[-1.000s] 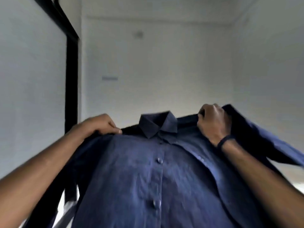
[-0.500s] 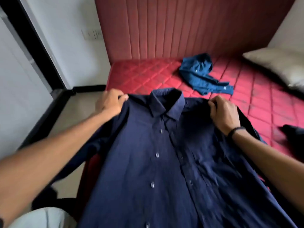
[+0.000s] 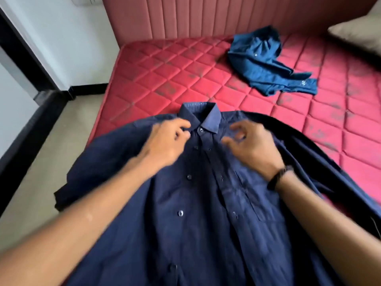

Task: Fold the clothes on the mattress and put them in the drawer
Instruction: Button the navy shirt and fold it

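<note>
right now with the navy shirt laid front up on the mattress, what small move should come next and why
Probably smooth the front flat first. The navy shirt lies buttons up on the red mattress, both hands hover near its collar with loosely curled fingers, gripping nothing; left hand, right hand. Creases show around the chest pocket, and the far sleeve is bunched, so flattening should give cleaner folds.

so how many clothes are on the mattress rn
2 that are clear: the navy shirt spread front-up at the near edge under both hands, and a crumpled blue garment further back near the headboard. More may lie outside the frame on the right.
</note>
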The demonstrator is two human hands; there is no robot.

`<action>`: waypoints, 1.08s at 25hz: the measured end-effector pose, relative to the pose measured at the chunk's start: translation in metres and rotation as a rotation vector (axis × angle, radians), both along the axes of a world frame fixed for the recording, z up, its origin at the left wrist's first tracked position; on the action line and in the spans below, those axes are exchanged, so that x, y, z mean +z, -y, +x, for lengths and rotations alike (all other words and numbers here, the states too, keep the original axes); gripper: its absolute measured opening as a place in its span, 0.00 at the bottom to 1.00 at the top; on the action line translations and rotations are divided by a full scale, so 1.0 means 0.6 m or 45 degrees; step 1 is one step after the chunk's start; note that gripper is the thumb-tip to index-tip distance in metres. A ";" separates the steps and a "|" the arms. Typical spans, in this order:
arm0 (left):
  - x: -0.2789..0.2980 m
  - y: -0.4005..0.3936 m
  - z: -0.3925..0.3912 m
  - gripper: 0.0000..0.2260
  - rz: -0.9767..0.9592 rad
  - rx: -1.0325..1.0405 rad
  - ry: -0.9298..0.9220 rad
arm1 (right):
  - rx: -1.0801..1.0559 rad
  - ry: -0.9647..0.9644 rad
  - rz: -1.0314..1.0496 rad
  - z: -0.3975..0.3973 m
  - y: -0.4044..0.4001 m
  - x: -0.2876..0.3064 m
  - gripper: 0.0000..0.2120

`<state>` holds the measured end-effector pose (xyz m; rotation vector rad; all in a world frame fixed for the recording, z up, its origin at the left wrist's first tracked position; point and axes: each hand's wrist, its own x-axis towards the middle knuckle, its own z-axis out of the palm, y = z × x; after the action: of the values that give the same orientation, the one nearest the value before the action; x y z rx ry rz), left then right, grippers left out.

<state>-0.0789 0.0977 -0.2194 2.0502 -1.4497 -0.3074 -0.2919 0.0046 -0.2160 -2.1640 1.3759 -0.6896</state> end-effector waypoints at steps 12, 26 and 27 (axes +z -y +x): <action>-0.068 0.026 -0.077 0.04 0.001 0.243 0.075 | -0.130 -0.018 -0.136 0.065 -0.047 -0.096 0.06; -0.026 0.006 -0.092 0.05 -0.135 0.305 -0.661 | -0.077 0.417 0.297 0.062 -0.054 -0.077 0.10; -0.025 0.009 -0.092 0.06 -0.137 0.294 -0.710 | -0.064 0.450 0.317 0.063 -0.052 -0.079 0.09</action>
<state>-0.1343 0.0923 -0.2342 1.8238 -0.8654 -0.6301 -0.2543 0.0359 -0.2631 -1.7234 1.2556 -0.8258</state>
